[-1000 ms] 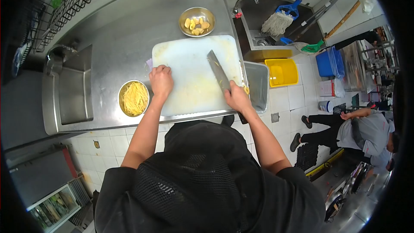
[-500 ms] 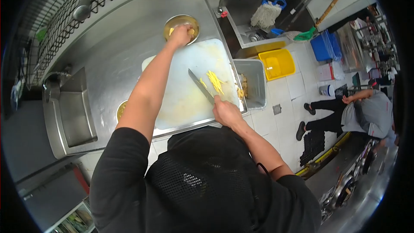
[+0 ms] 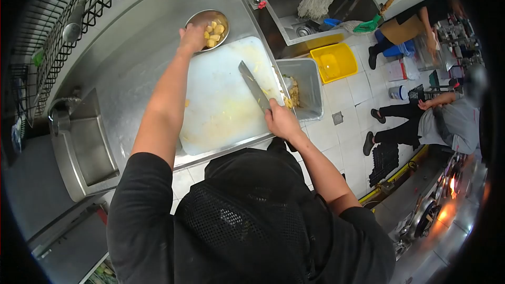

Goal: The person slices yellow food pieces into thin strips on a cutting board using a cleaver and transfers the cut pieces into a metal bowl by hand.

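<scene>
A steel bowl [image 3: 199, 17] holding several yellow chunks [image 3: 214, 32] stands behind the cutting board. My left hand [image 3: 192, 37] is at the bowl's left side, closed over its rim; some of its fingertips are hidden. In my right hand [image 3: 282, 120] is a knife [image 3: 254, 87], its blade lying flat over the right part of the white cutting board [image 3: 221, 94]. Small yellow scraps lie beside the blade and near the board's right edge. My left forearm passes over the board's left side.
Right of the counter stands a grey bin [image 3: 311, 87] with food scraps, beside a yellow tub [image 3: 332, 63]. Two sinks, a left basin [image 3: 87, 150] and a mop sink [image 3: 284, 16], flank the work surface. Co-workers [image 3: 439, 126] stand at right near a stove with flames [image 3: 446, 212].
The pile of yellow strips has gone from the board. My left hand has shifted from inside the bowl to its left rim, uncovering the chunks. Another person and stove flames have appeared.
</scene>
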Demonstrator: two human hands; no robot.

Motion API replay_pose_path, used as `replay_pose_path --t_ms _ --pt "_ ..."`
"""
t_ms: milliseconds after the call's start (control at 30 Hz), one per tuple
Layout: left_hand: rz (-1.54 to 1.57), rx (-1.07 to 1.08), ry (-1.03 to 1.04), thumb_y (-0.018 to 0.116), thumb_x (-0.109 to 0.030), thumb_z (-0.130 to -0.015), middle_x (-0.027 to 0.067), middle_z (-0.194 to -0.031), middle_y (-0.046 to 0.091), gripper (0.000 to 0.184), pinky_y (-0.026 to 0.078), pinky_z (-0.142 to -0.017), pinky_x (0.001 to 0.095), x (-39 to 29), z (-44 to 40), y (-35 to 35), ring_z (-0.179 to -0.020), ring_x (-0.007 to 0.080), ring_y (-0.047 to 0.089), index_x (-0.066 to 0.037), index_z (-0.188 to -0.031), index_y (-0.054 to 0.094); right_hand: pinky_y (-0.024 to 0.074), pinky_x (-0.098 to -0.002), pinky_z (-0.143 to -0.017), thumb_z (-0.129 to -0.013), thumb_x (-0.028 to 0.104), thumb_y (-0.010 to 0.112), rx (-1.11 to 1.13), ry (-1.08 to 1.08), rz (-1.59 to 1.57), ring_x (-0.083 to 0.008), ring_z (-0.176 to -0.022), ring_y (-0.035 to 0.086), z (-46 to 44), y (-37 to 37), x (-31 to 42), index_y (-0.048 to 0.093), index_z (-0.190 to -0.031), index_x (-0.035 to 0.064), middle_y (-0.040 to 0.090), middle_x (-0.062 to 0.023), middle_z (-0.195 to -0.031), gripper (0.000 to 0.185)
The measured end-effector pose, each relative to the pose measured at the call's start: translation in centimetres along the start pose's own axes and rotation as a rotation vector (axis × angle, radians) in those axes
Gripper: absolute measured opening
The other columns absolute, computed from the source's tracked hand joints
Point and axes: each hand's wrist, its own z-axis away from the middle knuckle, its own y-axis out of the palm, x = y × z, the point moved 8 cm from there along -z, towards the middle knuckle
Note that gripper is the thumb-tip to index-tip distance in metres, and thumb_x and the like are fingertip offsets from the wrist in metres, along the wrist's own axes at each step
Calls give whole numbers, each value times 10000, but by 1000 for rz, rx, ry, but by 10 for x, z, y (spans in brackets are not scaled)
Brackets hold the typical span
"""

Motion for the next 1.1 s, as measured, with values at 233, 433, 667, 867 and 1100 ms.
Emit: replay_pose_path --t_ms 233,433,667,867,1100 --pt "335 -520 148 707 -93 -831 122 -1143 695 428 501 -873 433 1 26 -41 -1034 291 660 -113 -1253 642 501 -590 -806 -969 205 541 119 -154 -57 -519 -880 658 2 25 6 520 -1108 -12 684 -325 -890 258" --pt "744 -98 51 748 -108 -769 163 -883 688 272 554 -716 380 -53 167 -8 -724 249 662 -43 -1031 710 504 -578 -745 -971 197 565 -77 -100 -108 -526 -821 652 -6 3 -9 524 -1080 -33 670 -331 -837 258" --pt "906 -339 -94 782 -127 -824 105 -1003 721 245 544 -866 374 -64 260 65 -944 262 667 -53 -1054 738 484 -623 -679 -970 167 543 -169 -200 -6 -516 -732 651 22 -8 42 482 -1087 -12 666 -300 -754 223" --pt "786 -489 76 732 -83 -875 96 -1111 712 171 523 -940 409 -64 271 48 -1065 317 640 -35 -1039 740 491 -623 -682 -953 160 518 -57 -191 198 -514 -728 657 -1 2 43 480 -1084 -1 672 -290 -750 212" --pt "661 -495 271 703 -44 -874 105 -1098 705 103 547 -886 393 -78 262 39 -1041 297 646 -23 -966 742 520 -592 -734 -910 82 483 31 -243 316 -479 -775 690 -2 10 62 523 -1051 -32 695 -294 -801 186"
